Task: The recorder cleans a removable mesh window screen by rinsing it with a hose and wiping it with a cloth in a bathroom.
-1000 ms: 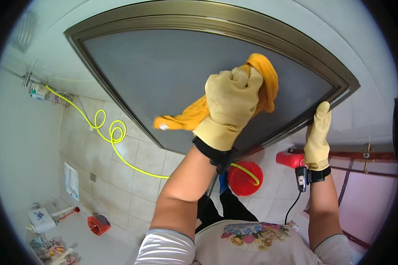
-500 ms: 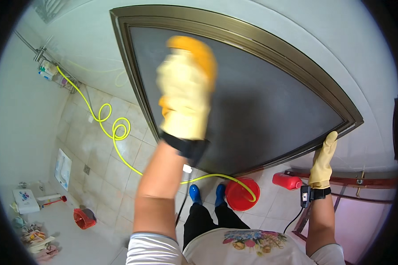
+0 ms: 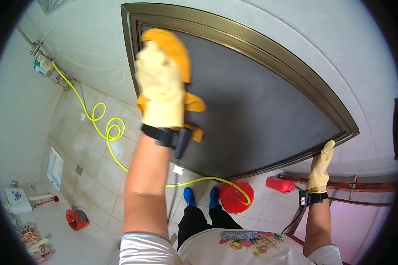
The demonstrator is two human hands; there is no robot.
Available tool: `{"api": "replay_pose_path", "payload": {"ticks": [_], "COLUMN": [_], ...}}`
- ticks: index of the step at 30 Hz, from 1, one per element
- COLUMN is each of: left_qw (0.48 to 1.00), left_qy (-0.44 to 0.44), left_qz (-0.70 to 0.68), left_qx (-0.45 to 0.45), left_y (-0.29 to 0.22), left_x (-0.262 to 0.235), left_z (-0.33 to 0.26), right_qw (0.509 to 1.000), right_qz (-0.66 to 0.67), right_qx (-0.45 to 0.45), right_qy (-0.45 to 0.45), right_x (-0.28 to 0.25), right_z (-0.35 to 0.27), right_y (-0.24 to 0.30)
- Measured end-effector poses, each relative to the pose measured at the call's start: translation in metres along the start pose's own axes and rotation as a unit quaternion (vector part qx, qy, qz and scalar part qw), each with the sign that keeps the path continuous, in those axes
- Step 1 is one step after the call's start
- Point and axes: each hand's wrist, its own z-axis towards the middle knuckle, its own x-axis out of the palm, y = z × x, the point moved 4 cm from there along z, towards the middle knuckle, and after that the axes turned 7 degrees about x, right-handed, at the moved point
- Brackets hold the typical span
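Bronze-framed window point(image 3: 261, 110), quantity one, is positioned ahead of the wearer. Below it, one red bucket point(image 3: 227, 204) and two blue boots point(image 3: 189, 196) are seen. One orange cloth point(image 3: 177, 51) is clenched by the gloved left hand point(image 3: 159, 75) over the window's left side. The gloved right hand point(image 3: 320, 170), fingers extended, is placed near the frame's point(image 3: 234, 35) lower right corner.
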Motion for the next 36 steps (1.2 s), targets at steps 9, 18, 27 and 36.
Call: {"api": "replay_pose_path", "payload": {"ticks": [9, 18, 27, 36], "left_qw": [0.958, 0.985, 0.959, 0.923], "left_qy": [0.086, 0.151, 0.134, 0.175], "left_qz": [-0.132, -0.081, -0.246, -0.217], "left_qx": [0.239, -0.023, -0.042, 0.264], "left_y": [-0.094, 0.068, 0.052, -0.149], "left_x": [-0.013, 0.008, 0.002, 0.011], "left_z": [-0.029, -0.065, -0.099, -0.147], "right_qw": [0.997, 0.999, 0.999, 0.997], "right_qz": [-0.016, 0.006, -0.016, 0.048], "right_qx": [0.061, 0.043, 0.022, 0.065], "right_qy": [0.044, 0.022, -0.020, 0.014], "right_x": [-0.017, -0.007, -0.002, 0.010], "right_z": [0.001, -0.011, -0.018, -0.018], "right_y": [-0.003, 0.010, 0.006, 0.023]}}
